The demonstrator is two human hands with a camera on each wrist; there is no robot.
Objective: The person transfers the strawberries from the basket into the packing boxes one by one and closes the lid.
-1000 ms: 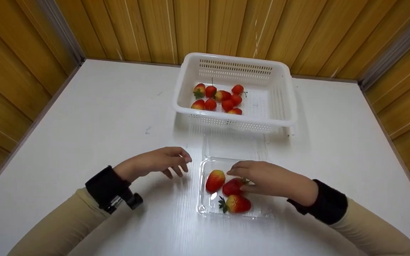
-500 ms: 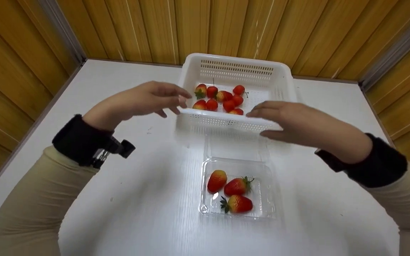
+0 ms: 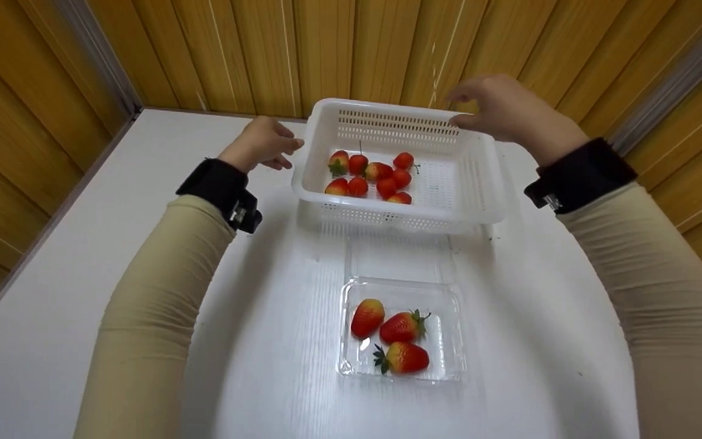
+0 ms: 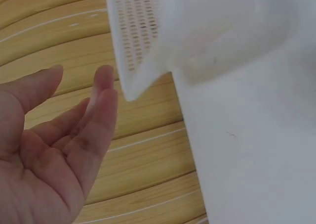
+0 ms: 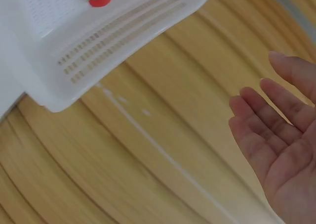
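A white perforated basket (image 3: 485, 183) stands at the back of the table with several strawberries (image 3: 369, 175) inside. My left hand (image 3: 265, 145) hovers just left of its far left corner, fingers relaxed and holding nothing; the left wrist view shows the open palm (image 4: 59, 150) beside the basket corner (image 4: 138, 61). My right hand (image 3: 497, 107) floats above the basket's far right corner, open and empty, and its palm (image 5: 281, 150) shows in the right wrist view away from the basket (image 5: 74, 75). A clear plastic tray (image 3: 448, 332) nearer me holds three strawberries (image 3: 401, 328).
The white table (image 3: 174, 183) is boxed in by wooden panel walls (image 3: 351, 49) at the back and both sides. The tray's clear lid (image 3: 400, 256) lies flat between the tray and the basket.
Both hands have left the clear tray and moved away from me to the basket's far corners. The tray's three strawberries stayed put.
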